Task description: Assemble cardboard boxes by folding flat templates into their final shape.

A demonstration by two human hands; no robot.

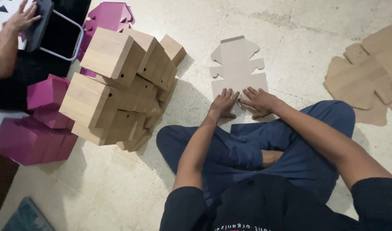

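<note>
A flat die-cut cardboard box blank (237, 68) lies on the pale floor in front of my crossed legs. My left hand (224, 103) presses flat on its near edge, fingers spread. Right beside it, my right hand (259, 101) also presses down on the near edge of the blank, fingertips pointing left toward the other hand. Neither hand grips anything; both lie palm down on the card.
A stack of folded wood-print boxes (119, 85) stands at my left. Magenta boxes (33, 128) sit further left. Flat brown blanks (367, 77) lie at the right. Another person's hand (20, 19) rests on a dark object at top left.
</note>
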